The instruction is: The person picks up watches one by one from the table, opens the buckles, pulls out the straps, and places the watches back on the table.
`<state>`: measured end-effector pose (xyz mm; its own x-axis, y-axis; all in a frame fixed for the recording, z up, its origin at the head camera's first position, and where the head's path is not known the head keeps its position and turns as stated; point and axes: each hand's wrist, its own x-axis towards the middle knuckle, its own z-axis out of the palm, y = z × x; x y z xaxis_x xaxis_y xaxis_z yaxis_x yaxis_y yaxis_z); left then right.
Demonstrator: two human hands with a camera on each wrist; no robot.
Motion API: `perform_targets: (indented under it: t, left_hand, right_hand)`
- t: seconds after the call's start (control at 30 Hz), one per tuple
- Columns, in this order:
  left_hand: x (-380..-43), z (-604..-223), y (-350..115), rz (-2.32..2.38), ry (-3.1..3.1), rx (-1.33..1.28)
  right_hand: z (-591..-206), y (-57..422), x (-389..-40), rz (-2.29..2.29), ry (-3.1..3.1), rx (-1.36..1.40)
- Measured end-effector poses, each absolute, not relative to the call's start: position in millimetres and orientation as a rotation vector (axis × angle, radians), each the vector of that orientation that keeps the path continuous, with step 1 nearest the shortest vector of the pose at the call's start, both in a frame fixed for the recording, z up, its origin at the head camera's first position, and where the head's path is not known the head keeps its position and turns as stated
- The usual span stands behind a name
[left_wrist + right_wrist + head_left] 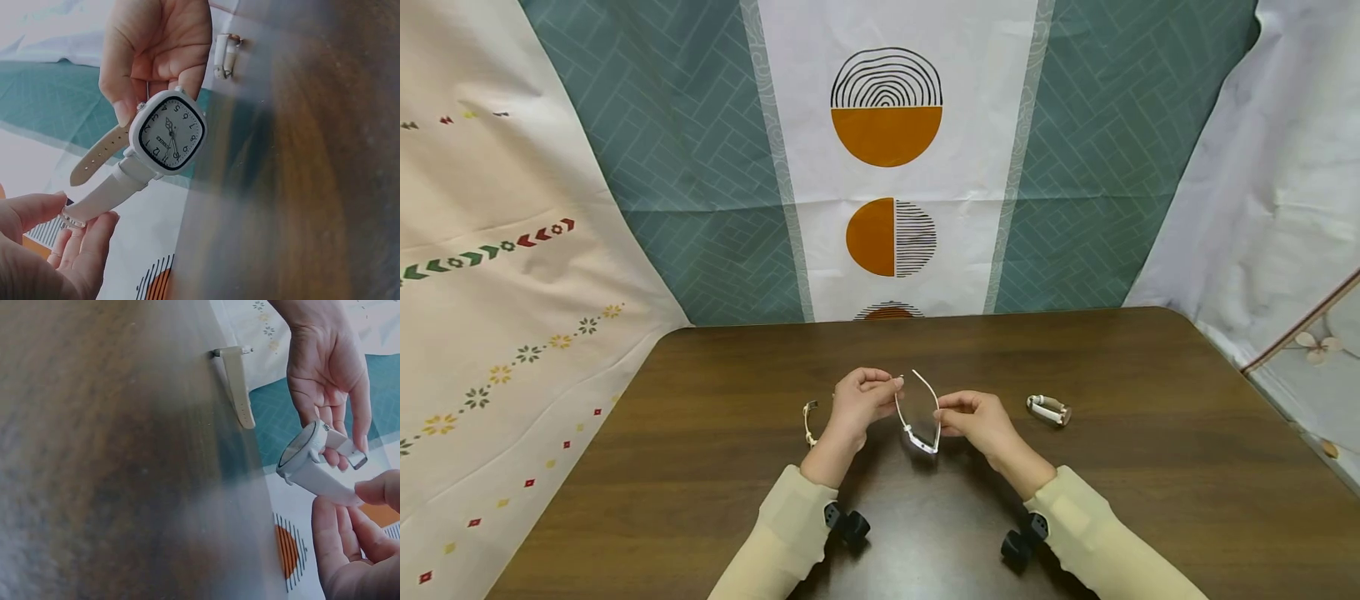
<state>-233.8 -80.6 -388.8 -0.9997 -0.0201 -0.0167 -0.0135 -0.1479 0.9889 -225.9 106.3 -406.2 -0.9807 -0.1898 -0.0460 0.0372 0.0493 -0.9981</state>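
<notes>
Pinching a white wristwatch point(172, 133) at both halves of its strap point(103, 194), I hold it unfastened over the dark brown, wood-grained surface point(722, 517). The case is smooth and glossy, a square with well-rounded corners and a small ridged crown at one side; a black border frames the pale dial, with dark numerals and slim hands. Smooth white on the outside, the strap looks like leather, and its inner face is beige, punched with a row of small holes. My left grip point(861, 404) closes thumb and fingers on the end with the shiny metal buckle point(357, 461). My right grip point(973, 421) pinches the other half partway along, its tip rising past my fingers. The watch sits between both grips, bent into a narrow leaf-shaped curve, the case on the side nearer me.

Beyond my left forearm, and partly hidden by it in the head view, a cream-strapped watch point(236, 381) rests on the surface, its strap gently bowed. Well to the right of my right grip lies another watch point(1049, 410), pale-strapped and curled into a compact loop, with a coppery case.
</notes>
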Motion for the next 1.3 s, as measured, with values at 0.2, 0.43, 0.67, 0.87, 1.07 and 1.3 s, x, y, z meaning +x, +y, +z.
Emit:
perform_targets:
  t: [0.2, 0.43, 0.67, 0.87, 1.07, 1.3]
  left_hand:
    - [-245.1, -382.9, -84.2, -2.381, -2.152, 0.182]
    - [-251.9, -380.5, -94.3, -2.398, -2.260, 0.200]
    - [-258.5, -383.1, -92.0, -2.314, -2.473, 0.245]
    - [-264.8, -386.3, -78.2, -2.284, -2.559, 0.274]
    - [-267.0, -396.5, -73.0, -2.293, -2.599, 0.309]
    - [-268.3, -400.5, -71.4, -2.209, -2.664, 0.326]
  right_hand:
    - [-403.0, 106.0, -232.1, -2.135, 2.091, -0.058]
    - [-404.9, 96.6, -241.8, -2.183, 2.019, 0.069]
    - [-408.3, 96.6, -251.9, -2.148, 1.956, 0.108]
    - [-406.6, 102.8, -256.4, -2.104, 1.936, 0.159]
    - [-411.0, 104.4, -253.7, -1.972, 1.998, 0.185]
    - [-414.0, 106.0, -252.4, -1.910, 2.053, 0.165]
